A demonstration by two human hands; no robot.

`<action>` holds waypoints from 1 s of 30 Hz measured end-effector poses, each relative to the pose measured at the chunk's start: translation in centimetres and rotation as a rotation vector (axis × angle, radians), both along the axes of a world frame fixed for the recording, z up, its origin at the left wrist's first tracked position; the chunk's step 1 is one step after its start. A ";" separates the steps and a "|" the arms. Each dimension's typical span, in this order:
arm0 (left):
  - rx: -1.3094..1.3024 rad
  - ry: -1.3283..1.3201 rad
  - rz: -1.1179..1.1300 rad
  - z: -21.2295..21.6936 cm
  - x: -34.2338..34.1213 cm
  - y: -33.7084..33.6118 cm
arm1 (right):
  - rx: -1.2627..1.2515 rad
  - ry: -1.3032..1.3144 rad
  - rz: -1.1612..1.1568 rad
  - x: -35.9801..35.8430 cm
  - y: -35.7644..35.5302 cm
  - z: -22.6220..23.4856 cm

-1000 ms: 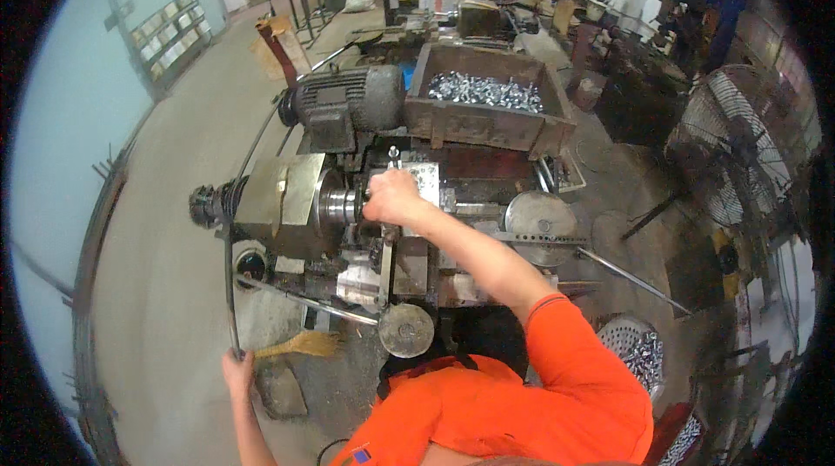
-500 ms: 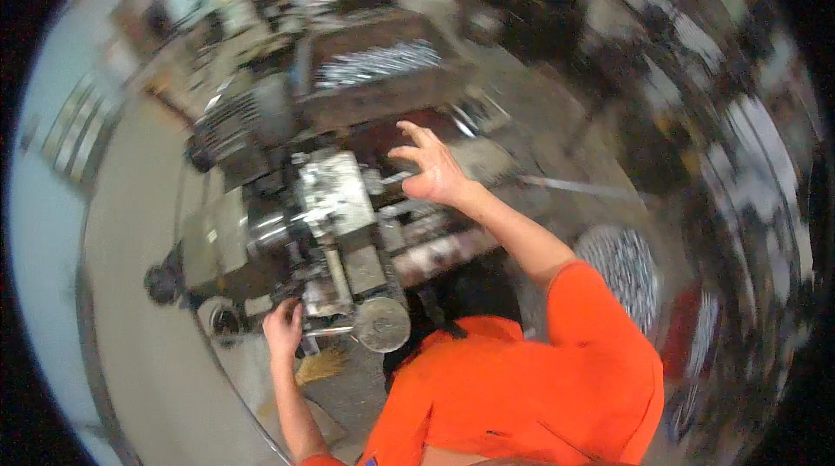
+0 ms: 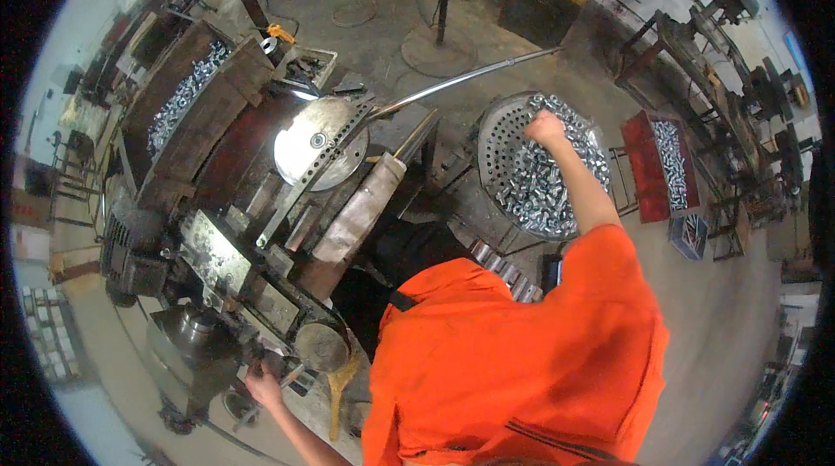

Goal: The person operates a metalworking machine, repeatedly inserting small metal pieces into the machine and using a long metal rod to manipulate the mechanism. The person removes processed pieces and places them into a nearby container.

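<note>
My right hand [image 3: 545,128] is over the far side of a round perforated metal tray [image 3: 504,134] on my right. Its fingers are curled at the edge of a heap of small shiny metal parts [image 3: 541,183]; whatever is between them is hidden. Down at the left, my left hand [image 3: 263,386] is closed round the dark knob [image 3: 272,363] of a handle on the machine [image 3: 217,262]. A metal rod runs from beside this hand toward a round disc-shaped end [image 3: 321,347] of the machine.
A long bin [image 3: 239,79] of metal parts stands at the far left. Beyond the machine lies a round plate [image 3: 296,149] under a slotted bar. A red bin [image 3: 639,166] of parts stands right of the tray. A long rod [image 3: 470,77] slants across the far side.
My view has swung to the right. My right hand, earlier open above the machine, has moved right to the tray of parts with its fingers curled. My left hand stays at the machine's handle.
</note>
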State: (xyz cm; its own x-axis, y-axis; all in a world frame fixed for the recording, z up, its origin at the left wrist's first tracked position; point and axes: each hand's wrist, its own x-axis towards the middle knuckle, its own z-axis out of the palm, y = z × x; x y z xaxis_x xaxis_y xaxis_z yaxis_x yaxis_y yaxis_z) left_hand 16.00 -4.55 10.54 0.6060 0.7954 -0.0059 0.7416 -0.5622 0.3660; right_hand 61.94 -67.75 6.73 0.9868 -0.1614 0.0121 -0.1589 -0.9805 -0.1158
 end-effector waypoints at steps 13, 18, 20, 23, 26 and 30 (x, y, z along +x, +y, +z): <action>0.119 0.083 0.209 1.8 0.7 -1.9 | -0.237 0.295 0.320 6.0 -3.6 -9.8; 0.232 -0.105 0.189 -0.5 -0.3 -1.8 | -0.222 0.335 0.262 9.0 -2.9 -9.9; 0.204 -0.086 0.242 0.3 -0.9 -2.1 | -0.090 0.228 0.232 4.9 0.8 -6.0; 0.203 -0.188 0.255 0.9 -0.5 -2.9 | 0.148 0.127 0.343 1.8 2.8 -0.7; 0.191 -0.286 0.298 0.9 -0.3 -3.5 | 0.645 0.041 0.299 0.9 4.3 0.8; 0.171 -0.257 0.328 1.6 -0.5 -3.4 | 0.838 -0.135 0.702 -0.3 11.6 4.0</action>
State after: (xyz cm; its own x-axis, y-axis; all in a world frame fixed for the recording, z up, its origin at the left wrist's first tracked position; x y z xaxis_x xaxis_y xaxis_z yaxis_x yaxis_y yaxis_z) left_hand 15.46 -7.93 12.17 0.2862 0.9223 0.2599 0.7877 -0.3809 0.4842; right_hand 61.61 -56.14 10.69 0.8608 0.4279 0.2755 0.4672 -0.4500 -0.7611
